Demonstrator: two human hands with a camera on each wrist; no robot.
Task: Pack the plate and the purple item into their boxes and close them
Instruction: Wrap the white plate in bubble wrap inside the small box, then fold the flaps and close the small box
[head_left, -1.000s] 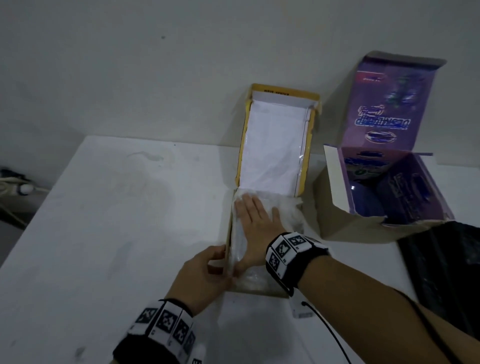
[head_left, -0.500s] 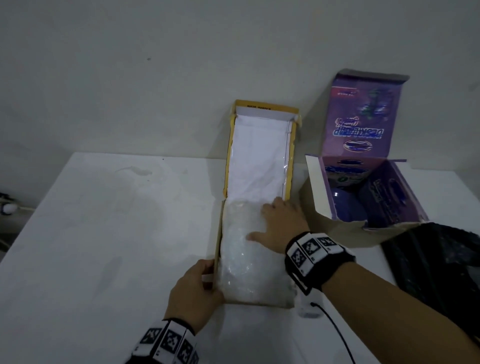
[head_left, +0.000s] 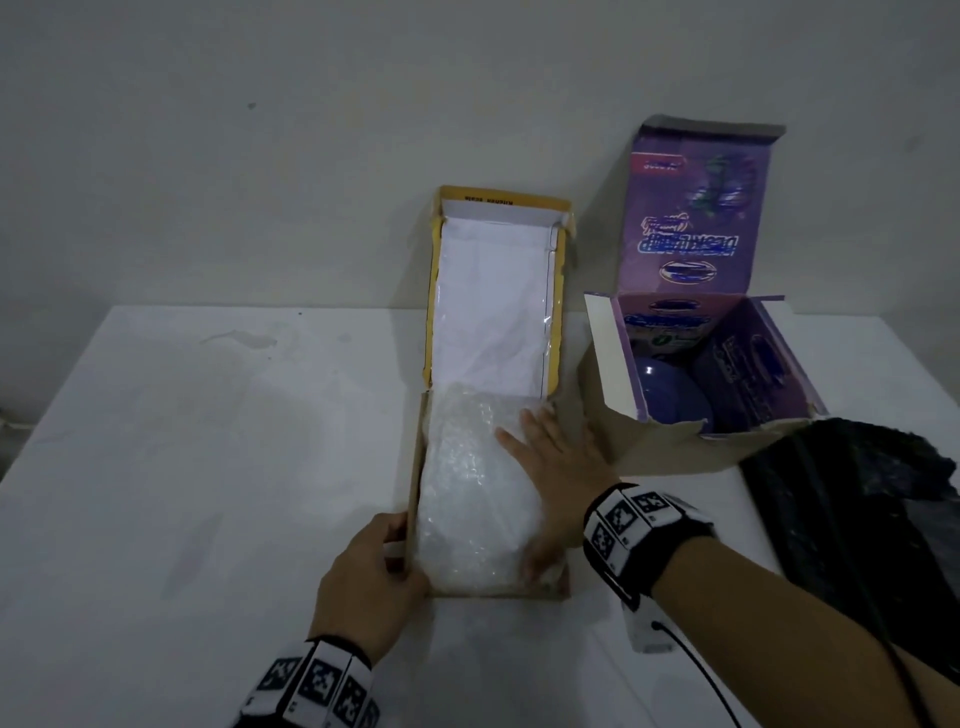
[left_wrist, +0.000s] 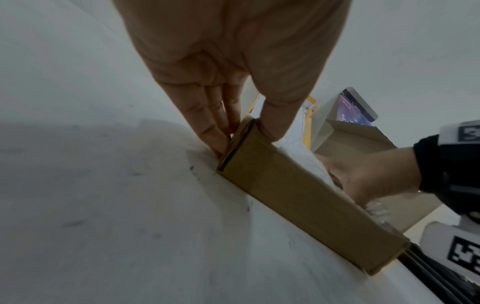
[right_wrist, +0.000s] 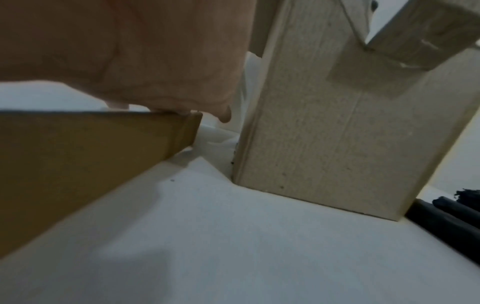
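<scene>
Left hand (head_left: 371, 577) pinches the flat box's (left_wrist: 298, 197) near-left corner wall, thumb inside. Right hand (head_left: 558, 467), fingers straight and together, presses the bubble-wrapped plate (head_left: 470, 499) inside. Purple box (head_left: 691, 364) stands just beyond the right fingertips.

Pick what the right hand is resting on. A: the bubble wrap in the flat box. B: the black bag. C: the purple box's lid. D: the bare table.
A: the right hand lies flat on the bubble wrap inside the flat box.
</scene>
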